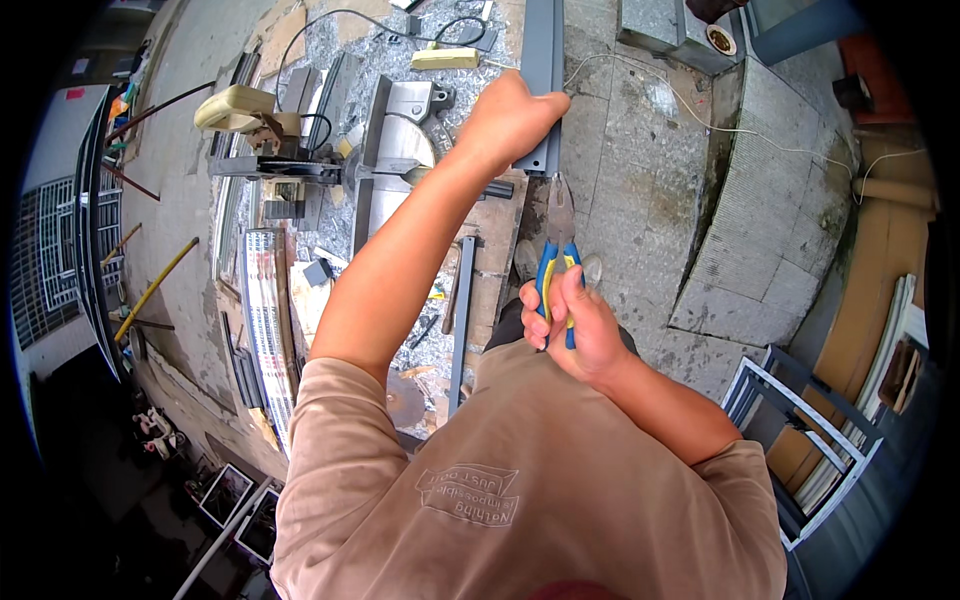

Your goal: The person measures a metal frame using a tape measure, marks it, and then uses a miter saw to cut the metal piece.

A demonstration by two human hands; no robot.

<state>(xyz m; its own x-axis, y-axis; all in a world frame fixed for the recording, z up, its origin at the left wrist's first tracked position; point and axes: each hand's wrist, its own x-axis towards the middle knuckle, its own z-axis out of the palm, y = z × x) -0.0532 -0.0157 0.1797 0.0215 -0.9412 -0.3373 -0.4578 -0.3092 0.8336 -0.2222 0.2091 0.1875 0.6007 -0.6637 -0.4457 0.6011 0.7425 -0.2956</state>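
Note:
A long grey metal profile (543,45) runs up from the middle toward the far edge. My left hand (512,118) is closed around it just short of its near end. My right hand (588,322) grips a pair of pliers (558,232) with blue and yellow handles. Their jaws point away from me, with the tips right by the profile's near end. Whether the tips touch the metal or pinch something small, I cannot tell.
Left of the profile stands a mitre saw (270,165) among shiny metal shavings and offcuts. A narrow grey bar (463,320) lies nearer me. A thin white cable (700,122) crosses the paving on the right. Metal frames (800,440) lean at the lower right, near stone steps (770,200).

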